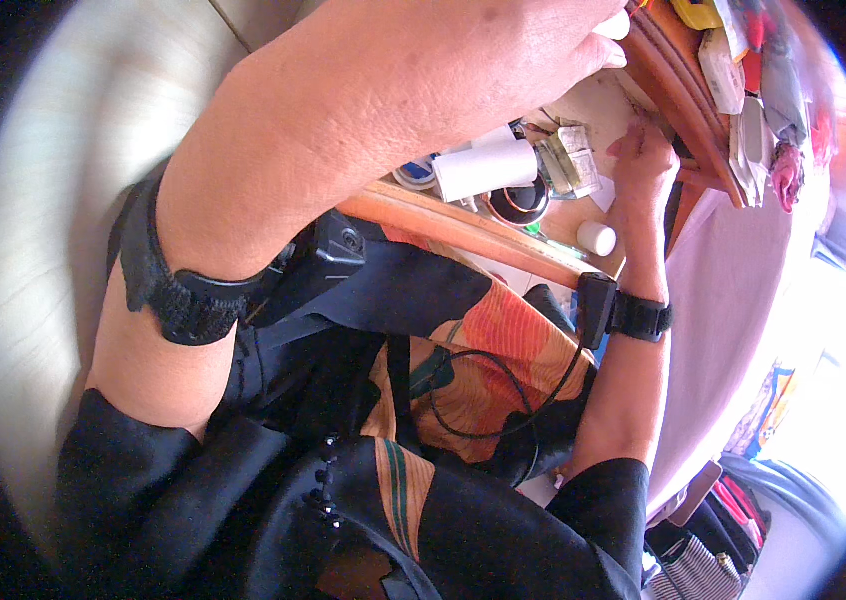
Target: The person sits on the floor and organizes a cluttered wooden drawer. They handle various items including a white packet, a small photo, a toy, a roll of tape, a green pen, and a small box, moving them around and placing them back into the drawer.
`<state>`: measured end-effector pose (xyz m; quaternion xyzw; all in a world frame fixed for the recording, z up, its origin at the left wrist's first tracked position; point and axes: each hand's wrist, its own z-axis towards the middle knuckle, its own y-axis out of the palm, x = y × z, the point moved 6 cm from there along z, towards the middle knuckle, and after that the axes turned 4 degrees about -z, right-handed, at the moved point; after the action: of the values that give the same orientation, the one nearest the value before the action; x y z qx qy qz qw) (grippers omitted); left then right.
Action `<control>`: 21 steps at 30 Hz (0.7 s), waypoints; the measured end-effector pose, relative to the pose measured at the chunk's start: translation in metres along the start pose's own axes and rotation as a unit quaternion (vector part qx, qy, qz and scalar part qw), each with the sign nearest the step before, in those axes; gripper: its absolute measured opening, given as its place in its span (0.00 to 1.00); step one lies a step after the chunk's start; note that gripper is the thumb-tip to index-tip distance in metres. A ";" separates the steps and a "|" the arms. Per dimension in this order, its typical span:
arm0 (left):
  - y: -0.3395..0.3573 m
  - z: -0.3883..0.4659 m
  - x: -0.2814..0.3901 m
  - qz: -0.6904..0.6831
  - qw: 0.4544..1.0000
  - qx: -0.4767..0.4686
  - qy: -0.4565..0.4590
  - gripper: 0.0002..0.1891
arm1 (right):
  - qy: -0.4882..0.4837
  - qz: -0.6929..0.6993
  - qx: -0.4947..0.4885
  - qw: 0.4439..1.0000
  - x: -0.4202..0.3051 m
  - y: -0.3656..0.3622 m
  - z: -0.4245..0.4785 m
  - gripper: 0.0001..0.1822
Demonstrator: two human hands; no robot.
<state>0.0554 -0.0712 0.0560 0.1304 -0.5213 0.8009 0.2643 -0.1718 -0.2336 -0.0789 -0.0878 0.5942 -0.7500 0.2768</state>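
Below me is an open wooden drawer [468,229] with small items in it. My left hand [565,45] reaches across above it to the carved edge of the wooden table top [682,90]. Its fingertips are partly cut off by the top of the picture, beside a small white patch that I cannot identify. Inside the drawer, at its right end, is my right hand [644,154], with fingers curled and blurred; whether it holds anything is not visible. Nearby lie folded paper notes [569,161], a white paper roll [487,169], a black round container with a copper-coloured rim [519,202] and a white cap [596,238].
Various packets [723,71] and a grey-pink cloth item [784,112] crowd the table top. A pale cloth-covered surface [715,300] runs along the right. A black cable [498,431] loops from the right wrist device [597,304] over my lap. Folded clothes [700,570] lie lower right.
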 end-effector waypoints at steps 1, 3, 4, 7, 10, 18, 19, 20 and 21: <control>-0.001 0.003 0.002 0.006 1.000 0.024 0.015 0.13 | 0.000 -0.014 0.021 1.000 0.000 -0.002 0.000 0.08; -0.001 0.004 0.001 -0.036 0.999 0.005 0.013 0.13 | -0.017 0.001 0.016 1.000 -0.005 0.001 0.001 0.08; -0.005 0.002 -0.004 -0.085 0.996 -0.038 -0.003 0.13 | 0.010 0.005 0.008 1.000 -0.003 0.002 0.000 0.08; -0.002 -0.002 0.006 -0.034 0.999 0.003 -0.004 0.12 | -0.014 0.053 -0.025 0.998 -0.018 0.008 -0.003 0.09; -0.002 -0.002 0.010 -0.002 1.000 0.012 -0.015 0.12 | 0.013 0.036 -0.032 0.999 -0.032 0.012 -0.007 0.11; -0.001 0.012 -0.003 -0.095 0.976 -0.117 -0.154 0.12 | -0.028 0.003 0.018 0.999 -0.037 0.009 -0.005 0.12; -0.002 0.008 0.001 -0.081 0.987 -0.090 -0.111 0.12 | -0.040 0.003 0.023 0.999 -0.036 0.010 -0.003 0.12; -0.005 0.007 0.003 -0.090 0.989 -0.080 -0.089 0.12 | -0.040 0.003 0.024 0.999 -0.032 0.012 -0.002 0.12; -0.006 0.004 0.003 -0.100 0.990 -0.070 -0.068 0.12 | -0.017 0.003 0.019 1.000 -0.027 0.014 -0.001 0.12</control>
<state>0.0560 -0.0721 0.0634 0.2170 -0.5770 0.7216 0.3152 -0.1458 -0.2203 -0.0868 -0.0937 0.5751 -0.7588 0.2909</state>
